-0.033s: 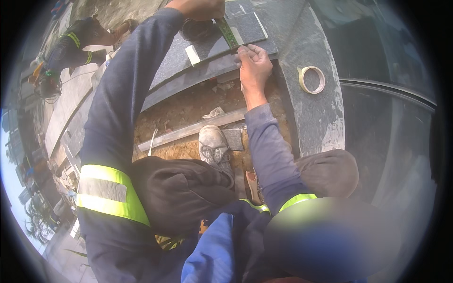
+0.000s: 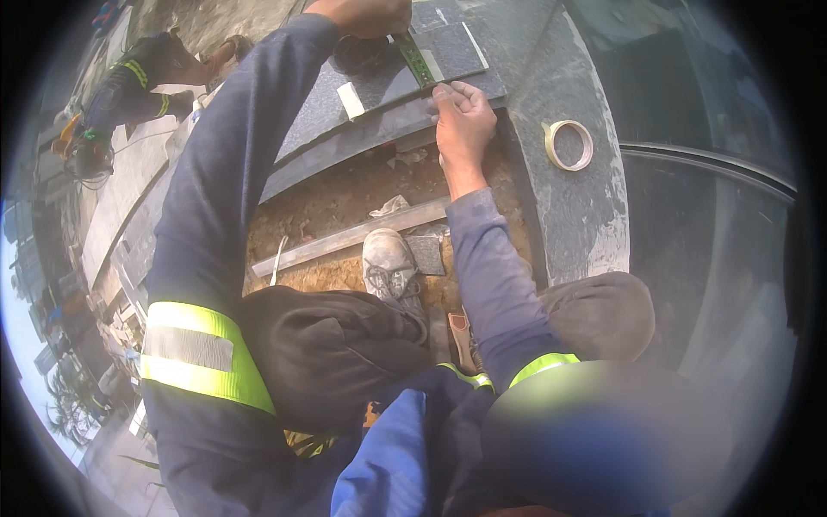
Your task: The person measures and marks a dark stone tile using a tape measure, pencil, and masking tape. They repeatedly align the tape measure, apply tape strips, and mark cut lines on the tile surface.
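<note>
A green marked strip, which looks like a tape measure blade (image 2: pixel 415 60), lies across a dark grey stone slab (image 2: pixel 454 53). My left hand (image 2: pixel 366 15), partly cut off by the top edge, is closed at the strip's far end. At the near end, by the slab's front edge, my right hand (image 2: pixel 465 116) is closed, with thumb and forefinger pinched at the strip. Left of the strip, a white piece of tape (image 2: pixel 351 101) sits on the stone. A dark round shape (image 2: pixel 355 56) shows below my left hand; I cannot make out what it is.
A roll of masking tape (image 2: pixel 568 146) rests on the stone ledge (image 2: pixel 564 220) at the right. Dark glossy panels (image 2: pixel 706 233) stand beyond it. A long bar (image 2: pixel 345 237) crosses the dirt by my shoe (image 2: pixel 389 263). Another person (image 2: pixel 142 77) crouches at the far left.
</note>
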A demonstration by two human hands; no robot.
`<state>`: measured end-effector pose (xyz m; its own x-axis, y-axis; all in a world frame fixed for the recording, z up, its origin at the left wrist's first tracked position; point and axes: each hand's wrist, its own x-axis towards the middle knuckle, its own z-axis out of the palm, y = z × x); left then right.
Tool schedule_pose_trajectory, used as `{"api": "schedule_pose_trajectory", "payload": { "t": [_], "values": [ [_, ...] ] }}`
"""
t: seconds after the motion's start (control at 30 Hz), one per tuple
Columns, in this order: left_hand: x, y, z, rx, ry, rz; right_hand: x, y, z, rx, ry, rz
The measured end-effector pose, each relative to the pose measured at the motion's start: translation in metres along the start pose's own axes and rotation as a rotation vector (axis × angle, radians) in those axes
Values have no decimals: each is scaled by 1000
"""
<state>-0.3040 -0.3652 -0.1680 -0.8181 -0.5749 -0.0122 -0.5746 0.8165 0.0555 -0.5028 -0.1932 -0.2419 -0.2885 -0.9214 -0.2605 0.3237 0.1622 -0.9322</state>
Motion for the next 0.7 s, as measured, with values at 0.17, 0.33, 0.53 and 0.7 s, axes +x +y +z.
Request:
{"api": "schedule_pose_trajectory", "payload": {
  "t": [0.17, 0.33, 0.53, 0.7],
  "values": [
    [29, 0, 11, 216, -218, -111, -2, -7, 12, -96, 59, 30],
    [34, 16, 21, 213, -47, -206, 10, -2, 7, -170, 71, -2],
    [47, 17, 21, 167, -129, -261, 12, -19, 13, -227, 82, 132],
    [41, 16, 26, 227, -11, -205, 18, -22, 9, -160, 27, 188]
  ]
}}
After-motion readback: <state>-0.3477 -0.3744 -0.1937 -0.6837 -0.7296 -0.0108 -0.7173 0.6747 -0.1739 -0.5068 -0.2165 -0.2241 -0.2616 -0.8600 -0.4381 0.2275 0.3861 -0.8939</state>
